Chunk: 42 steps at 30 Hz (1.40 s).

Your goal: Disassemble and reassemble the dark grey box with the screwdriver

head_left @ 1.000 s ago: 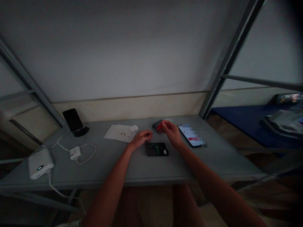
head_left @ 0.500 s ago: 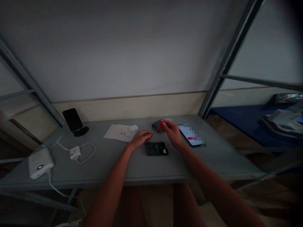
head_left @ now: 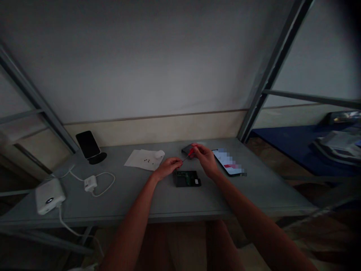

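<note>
A small screwdriver (head_left: 191,152) with a red handle is pinched in the fingers of my right hand (head_left: 205,156). Its thin shaft slants down to the left, to the fingertips of my left hand (head_left: 170,166). Those fingers are pressed together at the screwdriver's tip; whatever may be between them is too small to make out. Just below both hands, a flat black device with a green circuit board (head_left: 187,178) lies on the grey table (head_left: 214,199), with a white label at its right corner. Behind the screwdriver sits a dark box-like piece (head_left: 186,149), partly covered by my right hand.
Several tiny dark bits, probably screws, lie on white paper (head_left: 135,158) with a small white round object (head_left: 159,154). A lit phone (head_left: 228,162) is at right. Left are a dark-screened device on a stand (head_left: 88,144), a charger with cable (head_left: 90,183) and a white power bank (head_left: 50,196).
Both hands stay nearly in place, the left fingers edging slightly right along the screwdriver's tip. The whole view has shifted a little.
</note>
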{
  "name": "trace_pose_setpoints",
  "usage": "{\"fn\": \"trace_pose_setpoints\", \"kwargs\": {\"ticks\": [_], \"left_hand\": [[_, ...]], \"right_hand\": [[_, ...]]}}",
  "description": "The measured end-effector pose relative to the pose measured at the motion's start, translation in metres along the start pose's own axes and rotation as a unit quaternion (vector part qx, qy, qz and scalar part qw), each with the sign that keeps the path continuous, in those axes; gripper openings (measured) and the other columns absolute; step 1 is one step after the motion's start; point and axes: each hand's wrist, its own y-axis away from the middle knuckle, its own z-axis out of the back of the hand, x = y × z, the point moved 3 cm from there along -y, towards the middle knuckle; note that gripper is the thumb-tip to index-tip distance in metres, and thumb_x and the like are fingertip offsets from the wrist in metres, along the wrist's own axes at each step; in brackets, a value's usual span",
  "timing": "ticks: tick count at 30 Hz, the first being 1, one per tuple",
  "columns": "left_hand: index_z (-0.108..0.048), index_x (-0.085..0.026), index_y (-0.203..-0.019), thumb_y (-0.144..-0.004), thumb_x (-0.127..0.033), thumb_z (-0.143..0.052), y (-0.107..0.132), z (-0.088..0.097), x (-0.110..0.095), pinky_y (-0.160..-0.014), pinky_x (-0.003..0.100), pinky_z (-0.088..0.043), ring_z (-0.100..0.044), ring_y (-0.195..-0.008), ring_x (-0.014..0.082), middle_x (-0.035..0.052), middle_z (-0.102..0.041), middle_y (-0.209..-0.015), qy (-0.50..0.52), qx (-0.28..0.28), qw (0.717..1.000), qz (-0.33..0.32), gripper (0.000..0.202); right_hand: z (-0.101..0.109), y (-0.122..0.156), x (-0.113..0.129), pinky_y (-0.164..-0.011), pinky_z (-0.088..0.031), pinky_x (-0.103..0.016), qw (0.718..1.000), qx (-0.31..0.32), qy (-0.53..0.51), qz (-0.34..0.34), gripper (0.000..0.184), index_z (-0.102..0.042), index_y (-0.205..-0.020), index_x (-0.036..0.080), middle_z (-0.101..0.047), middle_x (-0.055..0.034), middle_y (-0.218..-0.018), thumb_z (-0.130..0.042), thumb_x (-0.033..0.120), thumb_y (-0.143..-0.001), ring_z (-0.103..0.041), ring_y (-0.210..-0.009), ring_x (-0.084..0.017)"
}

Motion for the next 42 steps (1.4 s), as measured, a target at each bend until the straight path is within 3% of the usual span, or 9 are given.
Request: {"fn": "trace_pose_setpoints", "kwargs": {"ticks": [8,15,19,24,30,42], "left_hand": [[-0.067,-0.014,-0.089,-0.085,-0.044,-0.063,0.000,0.001,0.001,-0.074,0.026,-0.039,-0.053,-0.077,0.0148,0.0023,-0.062,-0.080,-0.003,0.016,1.000,0.000,0.030],[-0.069,-0.013,-0.093,-0.087,-0.045,-0.063,0.000,0.002,0.004,-0.074,0.026,-0.040,-0.056,-0.078,0.0143,0.0034,-0.066,-0.084,-0.004,-0.004,1.000,-0.007,0.033],[-0.072,-0.014,-0.096,-0.086,-0.046,-0.065,-0.001,0.002,0.005,-0.077,0.027,-0.043,-0.059,-0.085,0.0171,0.0067,-0.071,-0.092,-0.018,0.002,1.000,-0.010,0.035],[-0.075,-0.015,-0.094,-0.084,-0.040,-0.067,0.003,0.006,0.002,-0.084,0.030,-0.046,-0.064,-0.090,0.0200,0.0075,-0.074,-0.094,-0.072,0.028,0.997,-0.013,0.028],[-0.077,-0.016,-0.085,-0.083,-0.030,-0.067,0.011,0.008,-0.004,-0.078,0.029,-0.047,-0.065,-0.082,0.0196,0.0063,-0.073,-0.086,-0.149,0.046,0.987,-0.027,0.017],[-0.077,-0.016,-0.081,-0.084,-0.019,-0.057,0.016,0.005,-0.015,-0.079,0.030,-0.046,-0.066,-0.084,0.0208,0.0057,-0.073,-0.086,-0.221,0.044,0.973,-0.040,0.020]], "right_hand": [[-0.003,0.001,0.004,-0.077,-0.056,-0.034,1.000,0.013,-0.011,-0.007,0.043,-0.068,-0.111,0.021,-0.075,-0.0053,-0.092,-0.071,0.053,-0.084,-0.068,-0.077,-0.017],[-0.005,0.001,0.007,-0.065,-0.054,-0.031,0.999,-0.030,0.024,0.009,0.036,-0.067,-0.094,0.019,-0.072,-0.0033,-0.076,-0.077,0.050,-0.078,-0.066,-0.066,-0.017],[-0.007,0.002,0.009,-0.069,-0.055,-0.032,1.000,-0.012,0.017,0.000,0.041,-0.068,-0.104,0.020,-0.075,-0.0043,-0.083,-0.079,0.048,-0.077,-0.068,-0.071,-0.017],[-0.016,0.006,0.010,-0.072,-0.056,-0.033,1.000,0.006,0.002,0.009,0.038,-0.067,-0.105,0.022,-0.075,-0.0035,-0.089,-0.080,0.043,-0.075,-0.068,-0.073,-0.017],[-0.027,0.013,0.008,-0.070,-0.056,-0.032,0.999,0.036,0.039,0.008,0.031,-0.070,-0.102,0.023,-0.073,-0.0028,-0.085,-0.079,0.038,-0.077,-0.066,-0.069,-0.017],[-0.030,0.019,0.005,-0.074,-0.058,-0.033,0.988,0.059,0.133,0.043,0.025,-0.073,-0.106,0.025,-0.075,-0.0035,-0.090,-0.074,0.033,-0.082,-0.070,-0.074,-0.018]]}}
